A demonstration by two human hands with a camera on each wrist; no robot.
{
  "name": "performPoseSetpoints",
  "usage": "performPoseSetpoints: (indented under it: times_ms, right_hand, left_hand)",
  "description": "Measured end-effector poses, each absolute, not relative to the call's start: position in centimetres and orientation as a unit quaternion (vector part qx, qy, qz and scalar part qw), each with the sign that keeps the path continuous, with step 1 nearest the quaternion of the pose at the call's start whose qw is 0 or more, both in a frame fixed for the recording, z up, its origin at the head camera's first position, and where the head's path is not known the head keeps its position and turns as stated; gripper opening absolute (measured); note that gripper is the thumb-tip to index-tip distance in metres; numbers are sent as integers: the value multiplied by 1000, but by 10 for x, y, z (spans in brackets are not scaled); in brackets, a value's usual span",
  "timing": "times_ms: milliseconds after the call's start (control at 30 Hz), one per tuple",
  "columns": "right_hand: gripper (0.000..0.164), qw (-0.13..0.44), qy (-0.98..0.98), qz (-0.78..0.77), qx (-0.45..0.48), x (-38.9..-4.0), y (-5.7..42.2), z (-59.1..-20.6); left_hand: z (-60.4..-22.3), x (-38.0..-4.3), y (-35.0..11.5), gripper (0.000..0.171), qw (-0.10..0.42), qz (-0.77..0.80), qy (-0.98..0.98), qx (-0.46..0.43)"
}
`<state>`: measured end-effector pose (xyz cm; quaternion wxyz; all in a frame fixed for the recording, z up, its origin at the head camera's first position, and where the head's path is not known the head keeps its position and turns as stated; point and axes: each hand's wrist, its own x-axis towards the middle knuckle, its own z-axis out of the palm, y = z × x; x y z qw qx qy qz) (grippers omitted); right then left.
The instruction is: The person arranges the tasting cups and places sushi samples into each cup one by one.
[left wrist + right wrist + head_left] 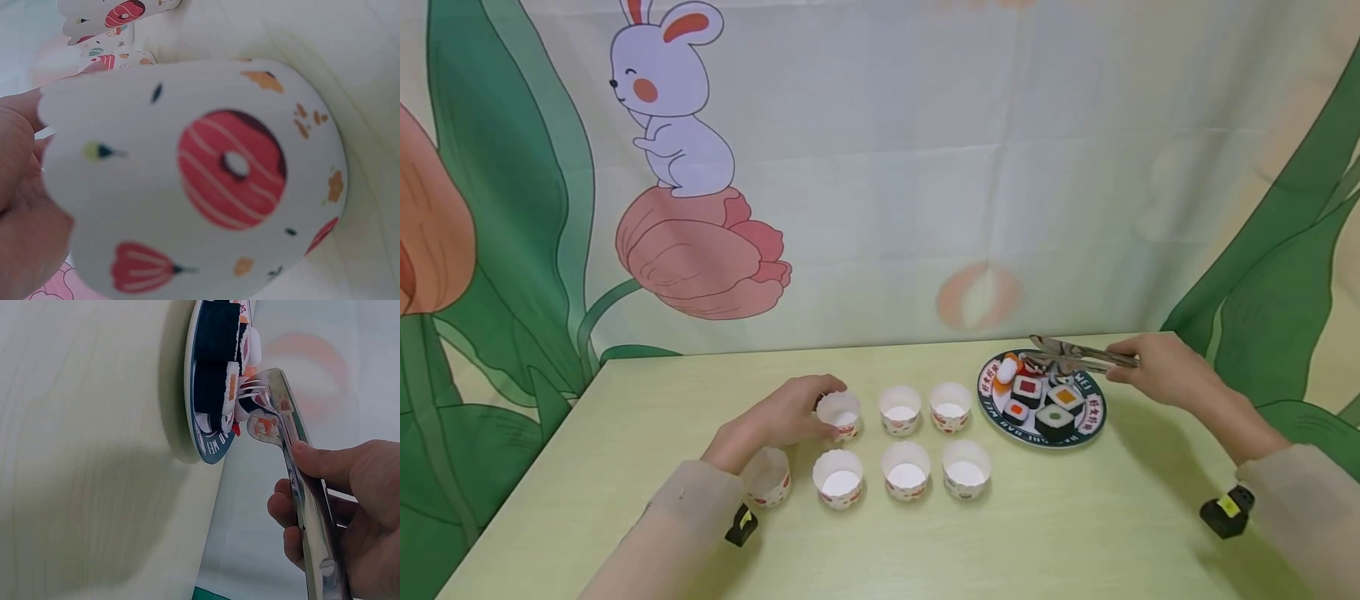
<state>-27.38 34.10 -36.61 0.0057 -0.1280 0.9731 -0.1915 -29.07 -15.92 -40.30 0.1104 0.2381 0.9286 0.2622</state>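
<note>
My left hand has its thumb and fingers around the leftmost paper cup of the back row. Another paper cup stands below that wrist. A donut-printed cup fills the left wrist view, partly hiding the hand. Over the far right edge of a plate, my right hand grips a bundle of cutlery. The right wrist view shows a fork, a spoon and a long flat piece held together, their heads beside the sushi-shaped pieces.
More white paper cups with scalloped rims form two rows, including a front cup and a back cup. Several sushi-shaped pieces lie on the plate. A printed curtain hangs behind the pale table.
</note>
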Motion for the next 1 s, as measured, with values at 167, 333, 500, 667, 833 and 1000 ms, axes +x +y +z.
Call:
performPoseSetpoints:
  times_ms: [167,333,500,667,833,1000]
  right_hand:
    - [41,11,976,-184,-119,-274,340,-365]
    - [35,-12,981,-156,-117,-272,333,-365]
    - [28,-42,984,-131,-115,-271,329,-366]
    - [32,-45,985,-127,-112,-271,328,-364]
    - [39,-28,985,-135,-104,-272,329,-363]
    - [41,-10,984,-147,-102,-273,335,-364]
  left_hand:
    - [-402,-290,-159,59,114,267,929,231]
    - [-403,-290,-158,58,114,268,929,230]
    - [-403,-291,-158,59,113,268,928,232]
    - [-403,-291,-159,58,116,269,928,230]
    - [-402,-291,-160,58,114,267,928,234]
    - [-404,-291,-160,59,113,266,928,235]
